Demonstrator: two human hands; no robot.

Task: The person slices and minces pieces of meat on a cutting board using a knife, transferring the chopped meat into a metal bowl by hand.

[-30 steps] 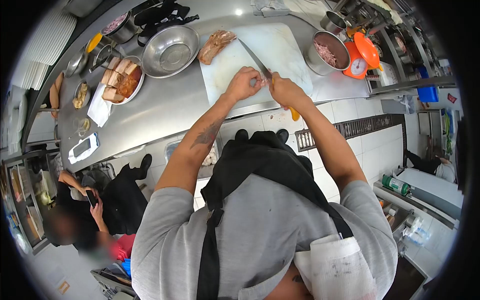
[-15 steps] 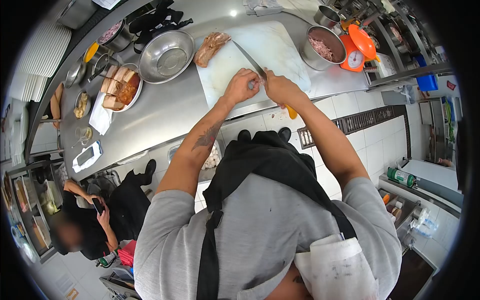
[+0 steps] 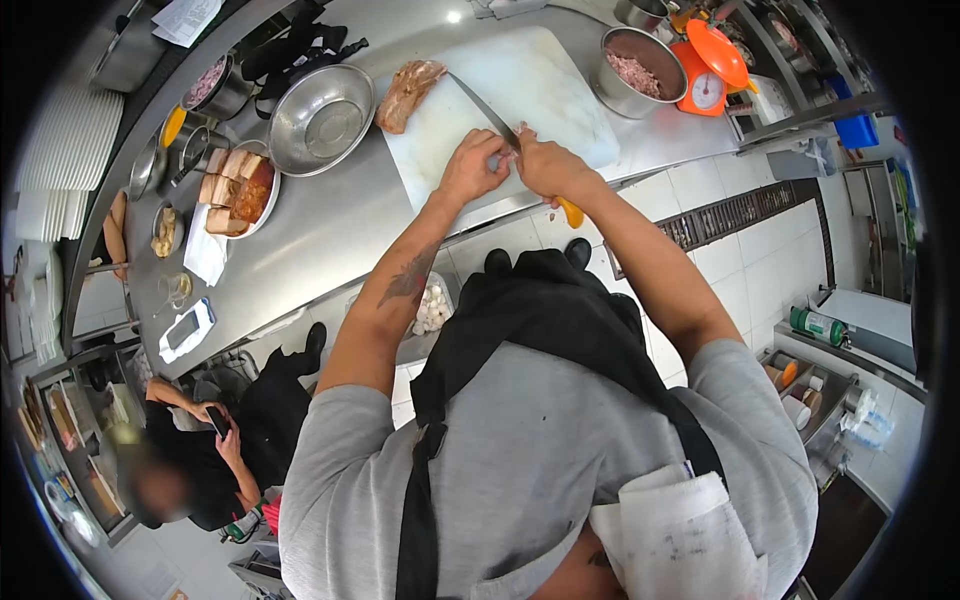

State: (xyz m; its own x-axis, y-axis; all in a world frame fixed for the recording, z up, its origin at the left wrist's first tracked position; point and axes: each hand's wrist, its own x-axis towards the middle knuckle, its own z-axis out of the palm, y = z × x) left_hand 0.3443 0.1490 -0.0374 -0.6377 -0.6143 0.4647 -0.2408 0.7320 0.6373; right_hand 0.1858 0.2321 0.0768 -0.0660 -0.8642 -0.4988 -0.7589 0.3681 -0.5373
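My right hand [image 3: 548, 168] grips a knife [image 3: 484, 108] with a yellow handle, the blade pointing away across the white cutting board [image 3: 560, 90]. My left hand [image 3: 472, 164] pinches a small piece of pinkish meat right beside the blade, at the board's near edge. A larger slab of raw meat [image 3: 406, 92] lies at the board's far left corner. A steel pot of chopped meat [image 3: 640, 70] stands at the board's right.
An empty steel bowl [image 3: 320, 118] and a plate of sliced meat [image 3: 236, 180] sit left of the board on the steel counter [image 3: 330, 230]. An orange scale [image 3: 712, 72] stands far right. A seated person with a phone [image 3: 215, 420] is at lower left.
The view has shifted slightly; my hands stay together at the knife and the small meat piece, which they keep working. The seated person's phone hand has moved a little.
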